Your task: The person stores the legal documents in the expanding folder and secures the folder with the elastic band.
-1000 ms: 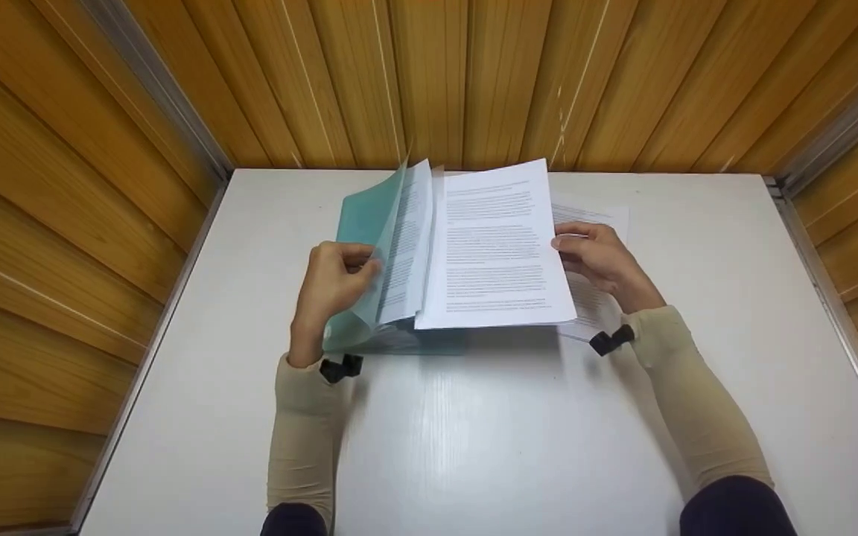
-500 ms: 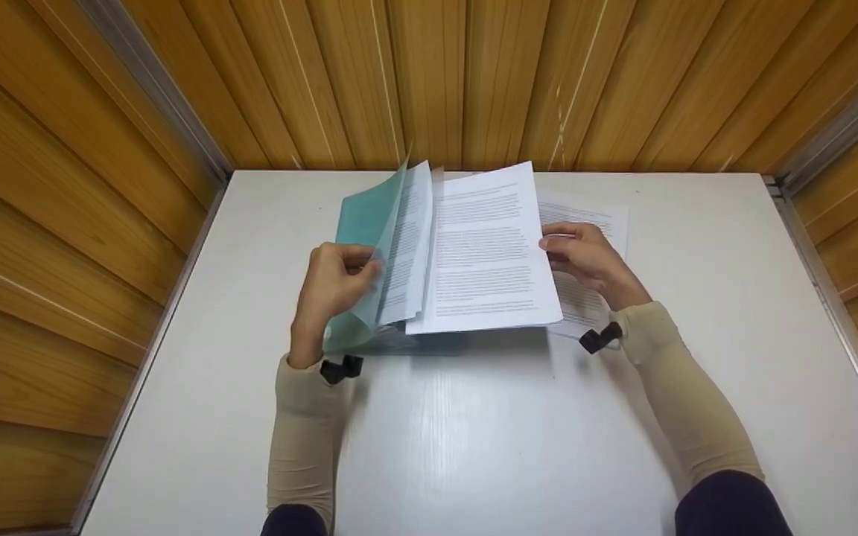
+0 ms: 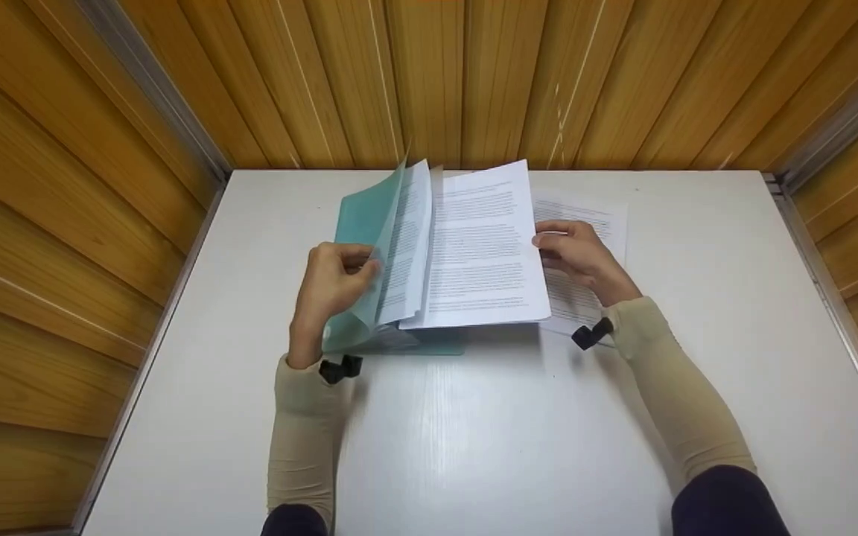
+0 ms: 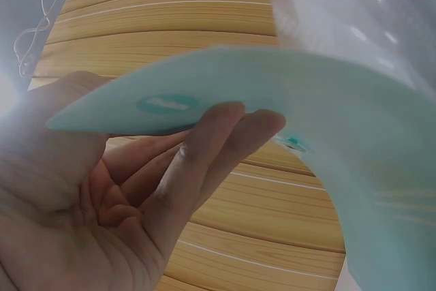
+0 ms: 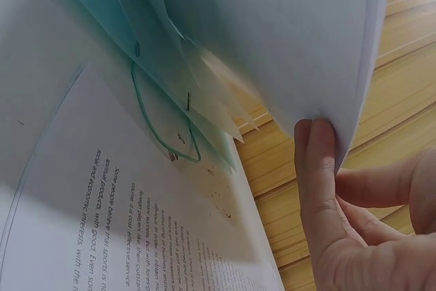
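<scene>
A teal translucent file folder (image 3: 364, 216) lies spread at the back middle of the table. My left hand (image 3: 334, 283) pinches its raised clear flap between thumb and fingers; in the left wrist view the flap (image 4: 225, 80) bends over the fingertips. Printed sheets (image 3: 404, 246) stand tilted behind that flap. My right hand (image 3: 582, 253) pinches the right edge of a stack of printed paper (image 3: 477, 253), held raised and slanted beside the folder's sheets. Seen from the right wrist, two fingers press the stack's back (image 5: 272, 46), the thumb on its other side.
Another printed sheet (image 3: 585, 298) lies flat on the white table (image 3: 474, 432), partly under the raised stack. A green elastic loop (image 5: 146, 110) hangs from the folder's edge. Wood-panelled walls (image 3: 429, 82) enclose the table at the back and sides.
My right hand has moved left with the paper stack, bringing it closer to the folder's sheets. More of the flat sheet on the right shows. The left hand has stayed put.
</scene>
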Demonstrator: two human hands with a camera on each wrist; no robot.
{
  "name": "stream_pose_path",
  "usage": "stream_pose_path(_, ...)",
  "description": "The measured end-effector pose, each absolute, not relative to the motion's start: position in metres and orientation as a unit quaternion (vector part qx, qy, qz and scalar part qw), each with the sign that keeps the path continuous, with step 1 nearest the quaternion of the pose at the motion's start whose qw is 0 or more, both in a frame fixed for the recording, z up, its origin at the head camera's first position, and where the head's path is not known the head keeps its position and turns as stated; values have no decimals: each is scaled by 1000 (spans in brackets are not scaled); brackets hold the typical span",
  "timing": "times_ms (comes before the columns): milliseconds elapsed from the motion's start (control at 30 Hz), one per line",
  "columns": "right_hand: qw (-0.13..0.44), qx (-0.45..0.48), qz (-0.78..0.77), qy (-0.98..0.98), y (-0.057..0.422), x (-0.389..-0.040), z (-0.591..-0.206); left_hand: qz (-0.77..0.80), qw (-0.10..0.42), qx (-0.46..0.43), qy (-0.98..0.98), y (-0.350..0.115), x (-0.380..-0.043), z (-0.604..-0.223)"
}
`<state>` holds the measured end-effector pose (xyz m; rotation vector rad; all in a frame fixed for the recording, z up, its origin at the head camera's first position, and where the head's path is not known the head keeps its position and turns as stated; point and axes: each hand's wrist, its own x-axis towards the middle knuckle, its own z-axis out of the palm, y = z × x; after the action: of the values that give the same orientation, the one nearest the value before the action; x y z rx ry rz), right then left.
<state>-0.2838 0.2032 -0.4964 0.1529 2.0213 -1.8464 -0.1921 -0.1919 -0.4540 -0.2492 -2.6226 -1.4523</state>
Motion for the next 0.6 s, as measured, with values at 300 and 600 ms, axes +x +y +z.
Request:
stream_pose_path(300,200,60,-656,725,190,-285,-499,-482,68,-81,-870,-192,-191,-455)
stream_pose_path(600,201,46,-660,723,174,-284,-499,-475,66,-75,-874,-192,-192,-454)
